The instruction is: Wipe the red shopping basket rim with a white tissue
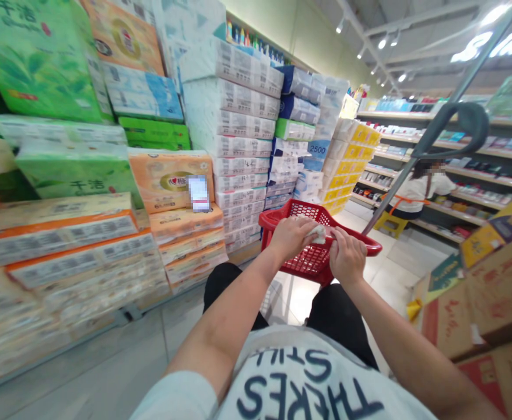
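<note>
A red plastic shopping basket with perforated sides stands in front of my knees. My left hand is closed on a crumpled white cloth, pressing it against the basket's near rim. It may be a tissue; its kind is not clear. Just to the right, my right hand has its fingers curled over the same rim. From the basket's right end a long grey pole slants up to a dark looped handle.
Stacked tissue packs line the left side. White and yellow packs continue behind the basket. Cardboard boxes are piled at right. Farther back, a person sits on a yellow stool before shelves.
</note>
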`<state>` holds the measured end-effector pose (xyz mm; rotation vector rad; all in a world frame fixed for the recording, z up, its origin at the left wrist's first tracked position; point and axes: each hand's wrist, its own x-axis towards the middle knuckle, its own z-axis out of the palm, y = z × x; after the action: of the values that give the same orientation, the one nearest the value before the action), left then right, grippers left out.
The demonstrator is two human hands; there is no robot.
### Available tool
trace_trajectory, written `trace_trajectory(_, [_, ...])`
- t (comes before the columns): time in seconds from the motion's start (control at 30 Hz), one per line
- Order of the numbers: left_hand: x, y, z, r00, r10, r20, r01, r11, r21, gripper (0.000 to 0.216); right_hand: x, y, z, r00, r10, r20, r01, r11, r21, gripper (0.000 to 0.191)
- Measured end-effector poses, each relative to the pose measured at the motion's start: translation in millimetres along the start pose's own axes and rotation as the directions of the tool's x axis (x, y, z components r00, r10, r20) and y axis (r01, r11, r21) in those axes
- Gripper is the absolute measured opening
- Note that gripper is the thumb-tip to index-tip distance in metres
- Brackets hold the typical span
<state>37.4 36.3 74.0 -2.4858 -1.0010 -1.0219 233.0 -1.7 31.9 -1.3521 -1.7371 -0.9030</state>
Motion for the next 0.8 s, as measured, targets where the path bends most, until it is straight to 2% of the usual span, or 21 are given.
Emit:
trace_trajectory(0.1, [-1.9,-1.9,1.0,0.999,0.036,-0.01,-0.036,0.999,0.0,0.036,-0.5,0.6,0.6,1.0,0.005,0.009,-0.005,1.0,-0.004,0.035])
trace_trajectory(0.3, [2.6,-0.4,0.3,0.998,-0.063,0.016,0.064,0.998,-0.03,0.034,0.5,0.1,2.3,1.0,0.007,-0.002,-0.007,1.0,0.003,0.035])
trace_trajectory(0.43, [0.9,1.5,-1.3,1.0,-0.031,0.006,0.031,0.999,-0.025,0.035,0.0,0.4,1.9,1.0,-0.003,-0.01,0.003,1.0,0.006,0.035])
trace_trajectory(0.8, [0.2,3.4,-2.8,0.999,-0.05,0.013,0.05,0.999,-0.017,0.036,0.2,0.7,2.0,1.0,0.011,0.005,-0.011,1.0,0.009,0.037])
